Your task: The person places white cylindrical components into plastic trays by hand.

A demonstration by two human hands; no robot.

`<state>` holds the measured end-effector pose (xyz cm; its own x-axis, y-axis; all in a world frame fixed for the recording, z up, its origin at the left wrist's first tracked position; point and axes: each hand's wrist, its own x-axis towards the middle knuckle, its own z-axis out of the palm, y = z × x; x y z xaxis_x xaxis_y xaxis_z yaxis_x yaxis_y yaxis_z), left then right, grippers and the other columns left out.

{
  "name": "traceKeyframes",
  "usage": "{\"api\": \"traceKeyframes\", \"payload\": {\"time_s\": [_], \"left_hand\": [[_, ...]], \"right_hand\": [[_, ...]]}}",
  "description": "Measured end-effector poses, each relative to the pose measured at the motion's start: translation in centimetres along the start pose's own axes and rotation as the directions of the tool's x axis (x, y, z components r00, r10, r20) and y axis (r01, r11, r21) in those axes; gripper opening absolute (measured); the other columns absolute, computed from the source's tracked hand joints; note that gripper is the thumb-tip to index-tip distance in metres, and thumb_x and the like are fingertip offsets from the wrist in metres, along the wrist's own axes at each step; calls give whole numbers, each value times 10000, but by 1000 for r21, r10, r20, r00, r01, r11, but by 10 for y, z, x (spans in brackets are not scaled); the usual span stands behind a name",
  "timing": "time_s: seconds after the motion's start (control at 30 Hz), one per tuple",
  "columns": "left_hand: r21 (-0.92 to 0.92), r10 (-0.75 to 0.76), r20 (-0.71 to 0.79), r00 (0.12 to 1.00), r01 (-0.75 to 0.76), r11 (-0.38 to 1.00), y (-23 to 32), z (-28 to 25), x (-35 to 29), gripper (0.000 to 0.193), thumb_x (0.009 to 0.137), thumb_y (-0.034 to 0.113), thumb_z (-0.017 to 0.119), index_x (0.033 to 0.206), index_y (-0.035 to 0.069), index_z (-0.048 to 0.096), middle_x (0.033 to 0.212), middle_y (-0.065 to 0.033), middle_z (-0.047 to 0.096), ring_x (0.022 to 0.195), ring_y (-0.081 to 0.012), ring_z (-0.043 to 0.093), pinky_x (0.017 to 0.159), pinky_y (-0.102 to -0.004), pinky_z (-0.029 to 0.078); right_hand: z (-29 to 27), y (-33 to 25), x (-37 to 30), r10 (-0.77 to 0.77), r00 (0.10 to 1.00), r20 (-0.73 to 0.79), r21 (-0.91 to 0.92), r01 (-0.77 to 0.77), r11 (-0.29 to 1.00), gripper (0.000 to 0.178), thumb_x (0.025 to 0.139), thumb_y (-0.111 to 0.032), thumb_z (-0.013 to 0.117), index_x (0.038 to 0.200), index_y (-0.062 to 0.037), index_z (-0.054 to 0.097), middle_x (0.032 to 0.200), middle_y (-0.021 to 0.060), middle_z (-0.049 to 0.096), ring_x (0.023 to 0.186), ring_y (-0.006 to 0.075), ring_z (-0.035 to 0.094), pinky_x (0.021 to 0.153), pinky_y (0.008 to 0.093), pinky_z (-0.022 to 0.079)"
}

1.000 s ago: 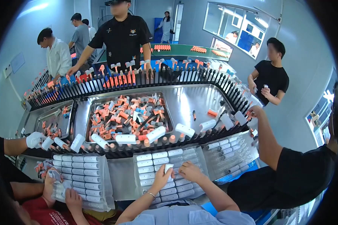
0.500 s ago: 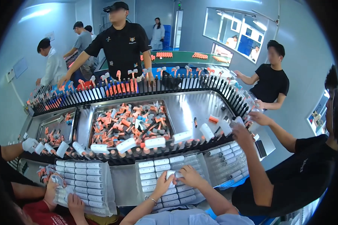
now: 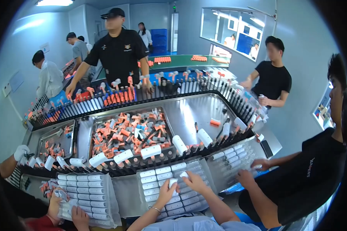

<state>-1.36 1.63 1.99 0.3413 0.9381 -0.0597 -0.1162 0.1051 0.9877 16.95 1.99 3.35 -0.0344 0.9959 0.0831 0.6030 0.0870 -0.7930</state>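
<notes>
My left hand (image 3: 166, 193) is closed round a white plastic housing (image 3: 173, 183), held upright over the front tray. My right hand (image 3: 196, 182) pinches a small white scrap (image 3: 184, 174), maybe a cloth; its kind is unclear. The two hands are a short gap apart. Beneath them lies a clear plastic blister tray (image 3: 209, 173) with rows of white housings (image 3: 175, 205), partly covered by my hands and forearms.
Beyond the tray runs a black rack (image 3: 142, 163) of carousel posts, several carrying white housings (image 3: 150, 151). Inside it, a metal tray (image 3: 166, 115) holds orange and grey parts. A co-worker's hands (image 3: 79, 216) work at the left tray (image 3: 113, 206); another person (image 3: 316, 173) stands at right.
My hands have moved apart, the left keeping the housing and the right the white scrap. The carousel housings have shifted and turned. The right-hand co-worker's arms have dropped from the rack to the tray.
</notes>
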Motion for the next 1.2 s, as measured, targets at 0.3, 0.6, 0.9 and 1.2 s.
{"api": "traceKeyframes", "payload": {"time_s": [0.3,0.6,0.9,1.2], "left_hand": [[38,-18,-4,1000,18,999,-3,0,-3,213,914,202,538,994,6,520,795,-55,619,655,-115,610,599,-242,472],[26,-6,4,1000,6,1000,-9,-1,3,190,913,180,534,992,7,517,786,-57,622,670,-121,611,613,-252,481],[40,13,-5,1000,-13,999,-11,1,4,178,913,176,530,961,5,517,780,-62,624,661,-127,611,610,-257,483],[29,43,6,999,-43,999,-8,0,2,180,913,175,529,943,-2,515,773,-77,626,647,-139,618,597,-260,487]], "right_hand": [[8,22,1,258,957,130,385,-289,876,286,869,-243,555,1007,7,578,792,75,645,625,109,598,547,259,492],[0,19,5,253,961,107,401,-275,874,279,863,-270,580,960,-9,566,685,46,587,578,106,559,517,261,451],[-23,15,8,182,982,-57,486,-131,864,329,830,-246,637,1018,9,551,726,58,614,575,108,576,528,260,463],[-37,-1,9,132,983,-131,512,-47,858,354,818,-202,639,1062,36,544,791,74,637,649,100,607,556,247,481]]}}
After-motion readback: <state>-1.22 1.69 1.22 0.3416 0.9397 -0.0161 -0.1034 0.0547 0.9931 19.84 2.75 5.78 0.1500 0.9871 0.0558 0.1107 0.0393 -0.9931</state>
